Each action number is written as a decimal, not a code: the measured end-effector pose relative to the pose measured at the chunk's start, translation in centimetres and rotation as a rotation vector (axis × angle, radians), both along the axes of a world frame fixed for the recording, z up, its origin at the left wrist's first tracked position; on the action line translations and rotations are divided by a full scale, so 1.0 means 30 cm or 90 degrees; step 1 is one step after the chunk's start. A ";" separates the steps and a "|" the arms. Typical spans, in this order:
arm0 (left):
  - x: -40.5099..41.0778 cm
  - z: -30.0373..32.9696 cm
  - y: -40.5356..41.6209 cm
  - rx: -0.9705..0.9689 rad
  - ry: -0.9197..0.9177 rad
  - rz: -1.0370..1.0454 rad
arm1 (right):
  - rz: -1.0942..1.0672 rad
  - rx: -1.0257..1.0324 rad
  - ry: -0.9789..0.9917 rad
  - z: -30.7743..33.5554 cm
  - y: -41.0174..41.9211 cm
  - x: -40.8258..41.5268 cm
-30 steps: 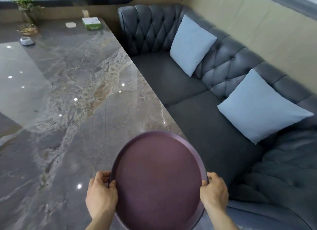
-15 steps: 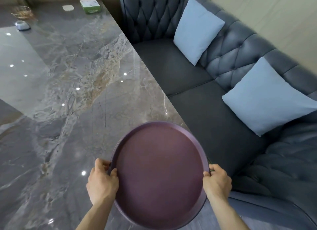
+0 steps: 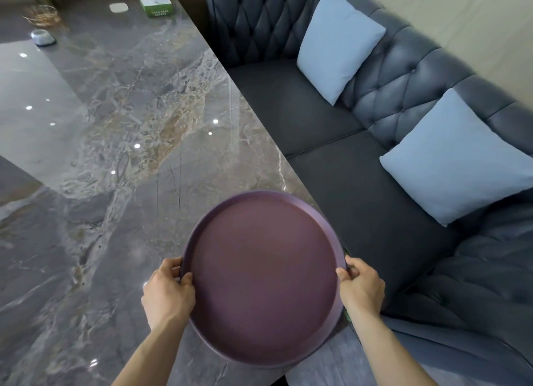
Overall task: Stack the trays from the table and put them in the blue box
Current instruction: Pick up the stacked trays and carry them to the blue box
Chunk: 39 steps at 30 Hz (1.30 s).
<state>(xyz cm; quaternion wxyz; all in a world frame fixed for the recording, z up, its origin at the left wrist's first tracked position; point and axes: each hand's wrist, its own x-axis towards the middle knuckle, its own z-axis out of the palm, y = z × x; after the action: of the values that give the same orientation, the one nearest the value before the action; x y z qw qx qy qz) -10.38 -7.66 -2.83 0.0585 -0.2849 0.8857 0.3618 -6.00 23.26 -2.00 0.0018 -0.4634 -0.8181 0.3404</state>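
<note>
I see both hands — left hand (image 3: pixel 167 295), right hand (image 3: pixel 362 289) — gripping the purple tray (image 3: pixel 264 279), now lifted higher off the table (image 3: pixel 115 155) — box unseen.

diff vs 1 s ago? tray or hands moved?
The round purple tray sits higher in the head view and shows more of its near rim; the far table items and the sofa slid upward too, so the camera mostly tilted down. No hold taken or released: the left hand and right hand still grip opposite rims, and the tray still overhangs the marble table's edge by the sofa.
</note>
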 end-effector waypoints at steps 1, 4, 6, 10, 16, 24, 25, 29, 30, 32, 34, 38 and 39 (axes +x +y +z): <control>-0.001 0.000 0.000 -0.002 0.003 -0.003 | 0.000 0.000 -0.003 0.000 0.002 -0.004; 0.000 -0.005 -0.002 -0.008 0.006 -0.011 | 0.013 -0.001 -0.013 0.007 0.013 -0.009; 0.001 -0.007 -0.003 -0.013 0.008 -0.016 | 0.033 0.021 -0.020 0.007 0.012 -0.005; 0.011 -0.008 0.004 -0.038 0.025 -0.033 | 0.134 0.127 -0.026 -0.007 -0.005 0.015; -0.008 -0.016 -0.003 0.001 -0.028 -0.015 | 0.094 0.054 -0.071 -0.011 -0.005 -0.002; -0.029 -0.007 -0.006 0.082 -0.112 0.055 | 0.060 0.039 -0.087 -0.007 -0.035 -0.005; -0.030 0.000 -0.010 0.092 -0.098 0.070 | 0.056 0.021 -0.071 0.002 -0.040 -0.006; -0.064 0.069 -0.042 0.190 -0.025 0.109 | 0.078 -0.086 0.031 0.071 -0.059 -0.055; -0.080 0.102 -0.052 0.220 -0.006 0.115 | 0.089 -0.107 0.056 0.102 -0.063 -0.082; -0.111 0.179 -0.080 0.279 0.034 0.125 | 0.115 -0.133 0.099 0.178 -0.081 -0.145; -0.142 0.268 -0.114 0.334 0.067 0.138 | 0.135 -0.141 0.151 0.272 -0.113 -0.211; -0.190 0.516 -0.191 0.375 0.181 0.133 | 0.156 -0.170 0.251 0.524 -0.215 -0.320; -0.195 0.597 -0.210 0.379 0.215 0.127 | 0.173 -0.171 0.272 0.594 -0.243 -0.343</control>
<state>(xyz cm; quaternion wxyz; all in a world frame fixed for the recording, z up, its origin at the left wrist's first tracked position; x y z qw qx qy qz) -16.24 -13.97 15.10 -0.0440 -0.2770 0.7065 0.6498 -16.29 15.96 15.81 0.0675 -0.2634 -0.8014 0.5328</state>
